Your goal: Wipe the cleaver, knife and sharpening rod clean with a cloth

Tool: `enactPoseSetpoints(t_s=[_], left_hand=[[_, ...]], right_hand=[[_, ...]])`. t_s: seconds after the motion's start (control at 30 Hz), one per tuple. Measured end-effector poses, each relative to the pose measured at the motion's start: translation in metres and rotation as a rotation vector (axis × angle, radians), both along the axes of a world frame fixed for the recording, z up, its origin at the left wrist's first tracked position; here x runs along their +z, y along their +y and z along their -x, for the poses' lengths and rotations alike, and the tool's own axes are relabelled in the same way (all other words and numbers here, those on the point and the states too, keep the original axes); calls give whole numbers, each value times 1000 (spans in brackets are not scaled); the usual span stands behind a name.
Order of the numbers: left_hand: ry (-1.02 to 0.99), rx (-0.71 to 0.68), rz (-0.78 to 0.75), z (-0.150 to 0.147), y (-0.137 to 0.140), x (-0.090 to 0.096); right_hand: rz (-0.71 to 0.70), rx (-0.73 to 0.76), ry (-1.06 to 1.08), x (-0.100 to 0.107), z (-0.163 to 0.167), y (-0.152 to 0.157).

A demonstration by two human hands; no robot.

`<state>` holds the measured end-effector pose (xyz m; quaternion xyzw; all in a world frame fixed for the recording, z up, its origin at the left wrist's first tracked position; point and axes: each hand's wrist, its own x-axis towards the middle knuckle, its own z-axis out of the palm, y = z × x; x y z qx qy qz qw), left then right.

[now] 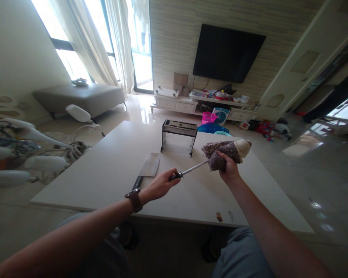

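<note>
My left hand [166, 181] is closed around the black handle of a sharpening steel [195, 167], whose metal rod points up and to the right. A brown and cream cloth [224, 152] covers the rod's far end. My right hand [229, 170] grips that cloth around the rod, thumb on top. On the white table [104, 166], a cleaver [150, 165] with a wide blade and black handle lies flat, just left of my left hand. Behind it stands a knife block [179, 135] with clear sides and a slotted top.
Two small flat objects, one of them a yellowish sticker [219, 216], are at the table's near edge. Beyond the far edge are a pink basket [208, 117] and blue items. White lamp-like parts and cables [78, 148] crowd the floor at left. A person [333, 96] stands far right.
</note>
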<state>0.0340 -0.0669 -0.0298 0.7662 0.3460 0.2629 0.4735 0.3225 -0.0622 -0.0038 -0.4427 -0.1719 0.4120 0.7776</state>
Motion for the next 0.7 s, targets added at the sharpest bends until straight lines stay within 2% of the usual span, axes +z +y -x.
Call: enactPoseSetpoints(t_s=[0.17, 0.33, 0.7], left_hand=[[-64, 4, 123, 1, -2, 1], [-205, 11, 306, -6, 0, -2], [-274, -88, 375, -27, -1, -5]], right_hand=[[-52, 6, 24, 4, -5, -2], [12, 176, 21, -2, 12, -8], [161, 571, -8, -16, 79, -32]])
